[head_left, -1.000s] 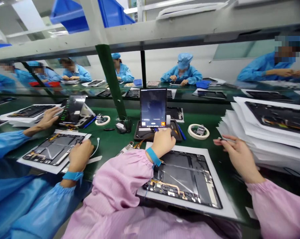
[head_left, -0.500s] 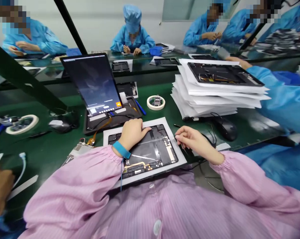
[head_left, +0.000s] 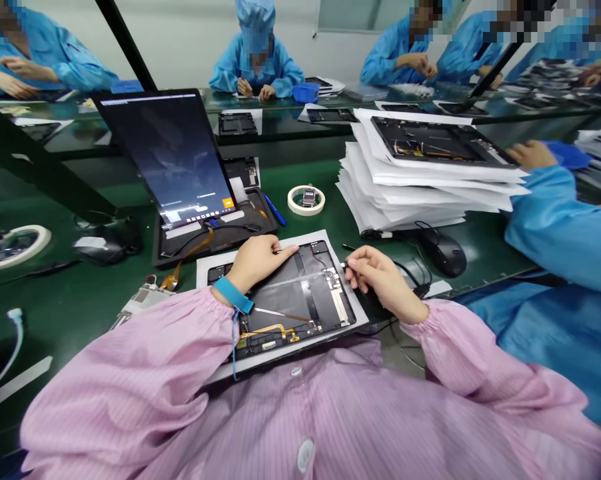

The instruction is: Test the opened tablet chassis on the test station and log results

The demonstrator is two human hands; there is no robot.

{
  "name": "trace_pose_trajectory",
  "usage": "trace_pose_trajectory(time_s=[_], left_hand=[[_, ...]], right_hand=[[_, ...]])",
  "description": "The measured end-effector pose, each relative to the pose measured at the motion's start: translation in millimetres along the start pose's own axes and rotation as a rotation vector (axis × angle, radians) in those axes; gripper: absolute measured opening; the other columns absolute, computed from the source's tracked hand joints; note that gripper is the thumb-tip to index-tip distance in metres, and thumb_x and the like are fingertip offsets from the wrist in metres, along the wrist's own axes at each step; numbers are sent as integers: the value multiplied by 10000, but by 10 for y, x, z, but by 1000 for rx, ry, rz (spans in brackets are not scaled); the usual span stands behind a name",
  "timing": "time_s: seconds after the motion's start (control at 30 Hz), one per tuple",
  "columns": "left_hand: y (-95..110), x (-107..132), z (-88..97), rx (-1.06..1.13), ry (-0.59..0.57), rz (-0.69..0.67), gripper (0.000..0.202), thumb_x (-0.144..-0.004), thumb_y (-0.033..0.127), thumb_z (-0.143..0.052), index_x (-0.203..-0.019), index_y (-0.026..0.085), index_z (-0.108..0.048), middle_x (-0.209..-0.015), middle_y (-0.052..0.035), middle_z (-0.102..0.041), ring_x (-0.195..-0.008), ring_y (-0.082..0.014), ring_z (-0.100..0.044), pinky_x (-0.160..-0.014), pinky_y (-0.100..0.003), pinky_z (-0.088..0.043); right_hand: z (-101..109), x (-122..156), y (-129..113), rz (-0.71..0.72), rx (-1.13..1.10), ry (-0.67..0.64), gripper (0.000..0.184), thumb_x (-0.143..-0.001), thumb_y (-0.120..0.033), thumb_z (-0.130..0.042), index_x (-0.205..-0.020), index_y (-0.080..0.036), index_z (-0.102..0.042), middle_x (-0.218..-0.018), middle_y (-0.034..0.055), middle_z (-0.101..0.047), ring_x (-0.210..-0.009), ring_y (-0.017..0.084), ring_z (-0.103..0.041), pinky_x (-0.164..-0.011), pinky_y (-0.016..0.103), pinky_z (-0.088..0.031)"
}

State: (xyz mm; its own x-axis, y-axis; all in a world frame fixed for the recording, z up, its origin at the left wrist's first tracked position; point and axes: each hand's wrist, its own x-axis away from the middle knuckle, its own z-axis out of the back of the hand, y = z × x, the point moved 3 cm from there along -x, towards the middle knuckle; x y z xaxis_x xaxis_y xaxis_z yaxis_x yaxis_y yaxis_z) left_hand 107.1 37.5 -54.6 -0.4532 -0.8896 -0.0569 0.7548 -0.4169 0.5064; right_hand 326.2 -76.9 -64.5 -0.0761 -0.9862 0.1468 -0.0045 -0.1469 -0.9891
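Left hand (head_left: 258, 261) lies flat and open on the opened tablet (head_left: 300, 310), holding nothing, with a blue wrist strap (head_left: 233, 295) just behind it. Right hand (head_left: 380, 279) curls at the tablet's right edge; whether its fingertips pinch anything is too small to tell. The tablet lies on a white sheet (head_left: 308, 239) on the green desk (head_left: 80, 313), a gold flex cable (head_left: 265, 328) along its near edge. Beyond stand a lit display tablet (head_left: 165, 153) in a black tray (head_left: 263, 223), a tape ring (head_left: 299, 200), a mouse (head_left: 443, 252) and a tall paper stack (head_left: 420, 193). A co-worker's hand (head_left: 530, 155) touches that stack's far corner.
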Motion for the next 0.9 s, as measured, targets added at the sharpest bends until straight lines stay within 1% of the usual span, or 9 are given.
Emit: trace_pose_trajectory(time_s=[0.03, 0.17, 0.33, 0.53, 0.63, 0.8, 0.9], left_hand=[[-4, -5, -7, -1, -9, 10, 467, -812, 621, -487, -614, 201, -540, -617, -15, -594, -590, -170, -527, -547, -273, -283], [-12, -14, -8, 3, -27, 32, 469, -809, 627, -483, -611, 205, -537, -612, -12, -590, -582, -172, -521, -538, -274, -266], [-20, -12, -5, 12, -39, 42, 471, -804, 635, -484, -612, 208, -539, -603, -10, -583, -578, -175, -516, -537, -276, -255], [-11, -9, -11, 16, -39, 41, 481, -805, 635, -482, -600, 204, -531, -590, -6, -570, -554, -162, -485, -530, -278, -231], [-15, -14, -15, 24, -39, 44, 482, -802, 636, -488, -603, 199, -530, -594, -9, -572, -558, -163, -485, -531, -277, -225], [-43, -29, -29, 54, -42, 49, 501, -792, 647, -493, -582, 193, -518, -601, -19, -583, -570, -166, -491, -539, -277, -227], [-57, -33, -40, 53, -43, 54, 507, -781, 654, -498, -570, 194, -507, -588, -16, -569, -569, -163, -489, -540, -280, -225]], right_hand=[[1, 6, -2, -8, -2, 0, 282, -791, -401, -671, -825, -188, -489, -630, -11, -625, -465, 83, -525, -366, 173, -307], [-21, 38, 3, -77, -15, -85, 278, -792, -383, -670, -807, -191, -469, -616, -10, -627, -463, 89, -534, -359, 165, -294], [-14, 49, 0, -68, -3, -84, 267, -801, -375, -662, -805, -191, -467, -612, -15, -623, -465, 85, -533, -360, 160, -297], [-28, 11, -24, -125, 17, -184, 288, -796, -400, -664, -790, -186, -472, -607, -12, -626, -440, 75, -512, -344, 154, -283], [-31, -15, -35, -155, 14, -208, 305, -780, -404, -677, -778, -183, -467, -604, -9, -630, -434, 68, -503, -339, 149, -262], [-48, -26, 0, -149, 41, -210, 304, -779, -406, -666, -769, -182, -459, -609, -8, -629, -434, 68, -511, -340, 154, -240], [-107, -20, 62, -117, 101, -225, 303, -793, -425, -634, -770, -192, -441, -590, -12, -623, -419, 79, -514, -342, 163, -234]])
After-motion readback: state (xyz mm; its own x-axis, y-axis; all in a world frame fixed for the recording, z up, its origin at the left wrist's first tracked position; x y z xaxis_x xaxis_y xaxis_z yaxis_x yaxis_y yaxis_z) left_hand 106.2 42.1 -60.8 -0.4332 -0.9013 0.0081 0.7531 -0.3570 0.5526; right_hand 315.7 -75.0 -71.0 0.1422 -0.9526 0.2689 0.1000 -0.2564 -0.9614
